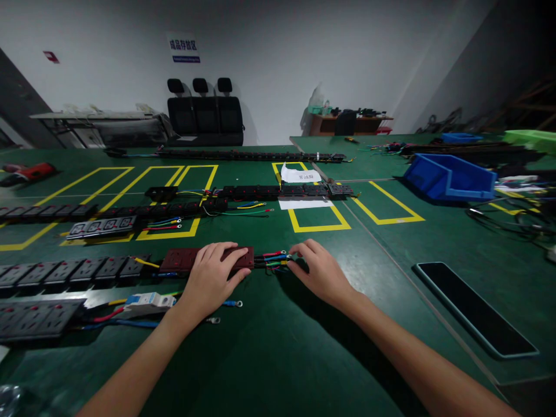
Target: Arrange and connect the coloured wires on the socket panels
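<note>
A dark red socket block (178, 260) lies on the green table (278, 370), joined on its left to a row of black sockets (61, 272). My left hand (217, 272) rests on top of the red block with its fingers spread. From the block's right end come several coloured wires (271, 259) with ring terminals. My right hand (315, 269) is at the wire ends, thumb and forefinger closed round the tip of a wire. Nearer to me, a grey and blue breaker (150, 302) sits between more wires and a black socket strip (39, 318).
A phone (475, 307) lies at the right. Behind it stands a blue bin (447, 176) beside black cables (512, 223). More socket strips (269, 191) and paper sheets (304, 202) lie across the table's middle. A red tool (32, 172) is at the far left.
</note>
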A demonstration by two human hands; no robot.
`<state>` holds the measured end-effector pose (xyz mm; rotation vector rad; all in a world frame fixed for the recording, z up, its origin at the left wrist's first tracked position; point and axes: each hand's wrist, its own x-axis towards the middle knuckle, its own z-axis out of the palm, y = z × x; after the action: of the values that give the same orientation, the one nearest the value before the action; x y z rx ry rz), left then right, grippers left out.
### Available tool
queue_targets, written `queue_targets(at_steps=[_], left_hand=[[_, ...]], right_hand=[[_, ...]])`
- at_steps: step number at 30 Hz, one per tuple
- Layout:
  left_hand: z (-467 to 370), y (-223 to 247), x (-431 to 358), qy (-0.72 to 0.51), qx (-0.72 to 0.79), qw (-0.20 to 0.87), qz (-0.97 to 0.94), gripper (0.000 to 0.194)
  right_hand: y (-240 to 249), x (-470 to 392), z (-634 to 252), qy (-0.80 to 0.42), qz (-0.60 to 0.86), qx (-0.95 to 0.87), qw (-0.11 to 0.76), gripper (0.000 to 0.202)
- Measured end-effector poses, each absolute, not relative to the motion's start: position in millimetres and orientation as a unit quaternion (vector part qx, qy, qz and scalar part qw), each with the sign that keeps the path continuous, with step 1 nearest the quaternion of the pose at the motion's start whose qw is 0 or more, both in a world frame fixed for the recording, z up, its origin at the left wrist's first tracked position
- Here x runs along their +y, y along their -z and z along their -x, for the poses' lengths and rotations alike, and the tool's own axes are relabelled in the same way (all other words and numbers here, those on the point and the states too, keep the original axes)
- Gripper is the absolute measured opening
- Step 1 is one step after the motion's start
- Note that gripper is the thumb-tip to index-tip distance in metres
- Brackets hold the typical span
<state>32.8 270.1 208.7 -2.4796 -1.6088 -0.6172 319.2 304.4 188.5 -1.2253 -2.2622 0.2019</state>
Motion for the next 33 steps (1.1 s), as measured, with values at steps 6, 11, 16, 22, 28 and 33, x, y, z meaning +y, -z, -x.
queue_targets(at_steps=[6, 11, 16, 22, 28, 33], left_hand=[[-32.9, -208.9, 269.8, 0.204, -0.527, 0.062, 0.823, 0.040], [-33.6, -209.6, 269.6, 0.203, -0.529, 0.065, 0.821, 0.040], [-34.5, -209.6, 269.4, 0.203, -0.532, 0.062, 0.820, 0.040], [-34.6, -209.3, 269.2, 0.208, -0.530, 0.060, 0.820, 0.039], [-35.0, -210.2, 268.6, 0.203, -0.531, 0.062, 0.820, 0.039], [-34.8, -210.5, 268.2, 0.205, -0.527, 0.062, 0.822, 0.039]], right_hand=[[-189.9, 302.7, -319.2, -0.025, 0.500, -0.831, 0.241, 0.021], [-188.3, 303.3, -319.9, -0.065, 0.498, -0.826, 0.254, 0.024], [-192.5, 300.7, -319.9, -0.158, 0.476, -0.802, 0.325, 0.022], [-196.9, 297.0, -320.3, -0.166, 0.460, -0.797, 0.353, 0.016], [-196.7, 296.7, -324.0, -0.136, 0.434, -0.817, 0.354, 0.024], [-194.2, 295.0, -322.9, -0.121, 0.412, -0.856, 0.286, 0.032]])
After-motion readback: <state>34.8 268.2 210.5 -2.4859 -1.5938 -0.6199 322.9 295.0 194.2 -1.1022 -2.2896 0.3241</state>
